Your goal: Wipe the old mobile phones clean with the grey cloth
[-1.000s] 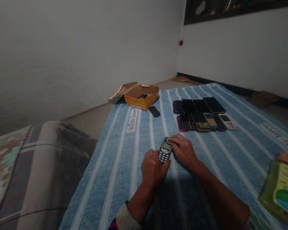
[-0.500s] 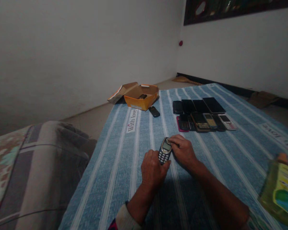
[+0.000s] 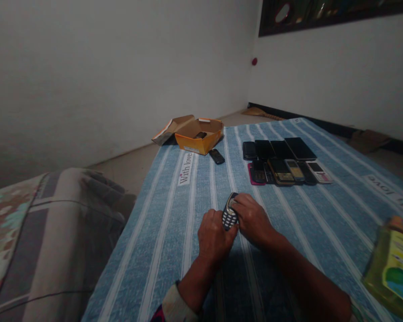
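A dark keypad mobile phone with pale keys is tilted up in front of me. My left hand is closed around its lower left side, with the thumb at the bottom edge. The closed fingers of my right hand press on the phone's screen and cover part of it. Whether anything small is pinched under those fingertips is hidden. Another black phone lies farther off on the striped blue cloth, beside an open orange cardboard box. One dark phone shows inside that box.
Several phones lie in two rows at the right: black touchscreen phones behind, keypad phones in front. A bottle of yellow-green liquid is at the lower right. Striped fabric covers something at the left.
My right hand has slid from the phone's upper right edge down and left over its screen. My left hand keeps its hold on the phone.
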Demonstrator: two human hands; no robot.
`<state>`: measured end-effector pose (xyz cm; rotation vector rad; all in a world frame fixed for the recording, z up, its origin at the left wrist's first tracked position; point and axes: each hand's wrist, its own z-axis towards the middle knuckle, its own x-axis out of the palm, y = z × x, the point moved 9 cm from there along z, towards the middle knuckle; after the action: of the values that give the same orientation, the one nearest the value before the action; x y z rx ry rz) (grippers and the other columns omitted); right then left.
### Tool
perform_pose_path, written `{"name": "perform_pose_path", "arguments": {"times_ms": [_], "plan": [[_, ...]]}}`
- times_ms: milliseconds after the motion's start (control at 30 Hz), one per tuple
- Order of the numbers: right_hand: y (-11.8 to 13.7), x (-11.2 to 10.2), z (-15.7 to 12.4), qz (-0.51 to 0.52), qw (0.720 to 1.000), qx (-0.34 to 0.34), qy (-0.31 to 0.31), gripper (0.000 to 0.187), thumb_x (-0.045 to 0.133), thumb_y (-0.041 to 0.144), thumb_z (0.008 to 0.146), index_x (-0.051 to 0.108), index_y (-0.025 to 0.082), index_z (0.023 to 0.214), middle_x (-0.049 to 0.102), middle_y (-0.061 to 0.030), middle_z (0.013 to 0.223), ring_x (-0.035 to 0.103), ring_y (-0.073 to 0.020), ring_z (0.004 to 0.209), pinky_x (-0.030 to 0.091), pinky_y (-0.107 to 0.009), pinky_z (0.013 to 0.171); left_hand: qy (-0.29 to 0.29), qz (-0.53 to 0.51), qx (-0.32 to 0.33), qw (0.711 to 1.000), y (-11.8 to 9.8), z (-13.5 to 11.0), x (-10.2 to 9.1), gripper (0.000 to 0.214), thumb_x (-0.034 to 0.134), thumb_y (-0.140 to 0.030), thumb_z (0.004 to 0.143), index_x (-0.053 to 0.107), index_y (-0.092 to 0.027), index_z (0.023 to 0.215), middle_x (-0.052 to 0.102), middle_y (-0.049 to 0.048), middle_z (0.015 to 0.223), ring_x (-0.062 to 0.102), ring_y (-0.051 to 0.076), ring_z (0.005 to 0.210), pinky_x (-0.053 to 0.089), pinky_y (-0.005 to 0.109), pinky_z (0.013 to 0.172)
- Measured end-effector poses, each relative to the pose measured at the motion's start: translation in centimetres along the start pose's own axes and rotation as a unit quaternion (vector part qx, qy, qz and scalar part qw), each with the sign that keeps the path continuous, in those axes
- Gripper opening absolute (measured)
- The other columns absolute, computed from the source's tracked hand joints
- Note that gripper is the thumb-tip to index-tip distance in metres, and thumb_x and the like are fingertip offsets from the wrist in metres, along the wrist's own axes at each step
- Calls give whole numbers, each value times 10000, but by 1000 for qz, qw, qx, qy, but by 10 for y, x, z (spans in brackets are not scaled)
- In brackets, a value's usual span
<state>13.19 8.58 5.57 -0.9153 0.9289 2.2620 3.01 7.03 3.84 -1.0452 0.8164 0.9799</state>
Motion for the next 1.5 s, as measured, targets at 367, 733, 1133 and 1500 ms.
{"name": "perform_pose_path", "arguments": {"times_ms": [367, 733, 1133, 1500], "plan": [[19, 8, -23, -27, 998, -54, 3, 232, 449, 25, 853, 638, 158, 873, 612, -106, 872, 520, -240, 872, 483, -367, 779, 37, -5, -13, 999, 2, 2, 4, 157, 626, -315, 817, 617, -158, 823, 629, 73, 821, 607, 237, 828, 492, 338, 745], [7, -1, -23, -47, 998, -27, -14, 272, 471, -9, 814, 635, 158, 953, 617, -118, 954, 533, -255, 960, 492, -394, 849, 42, 1, -22, 999, 3, 1, 4, 220, 658, -368, 811, 624, -153, 847, 623, 71, 830, 610, 239, 855, 486, 332, 750], [6, -3, -23, -21, 999, -18, -17, 281, 445, 8, 862, 654, 128, 1007, 641, -134, 972, 542, -256, 966, 504, -402, 839, 82, -24, -47, 995, 5, 4, 3, 250, 587, -408, 870, 635, -163, 870, 633, 70, 858, 609, 223, 857, 454, 312, 757], [4, -7, -18, 26, 1000, -11, -11, 286, 438, 17, 870, 669, 146, 980, 649, -125, 955, 545, -252, 973, 518, -398, 840, 135, -27, -124, 983, 15, 20, 6, 293, 499, -366, 894, 656, -161, 756, 672, 69, 795, 627, 196, 757, 369, 288, 643]]}}
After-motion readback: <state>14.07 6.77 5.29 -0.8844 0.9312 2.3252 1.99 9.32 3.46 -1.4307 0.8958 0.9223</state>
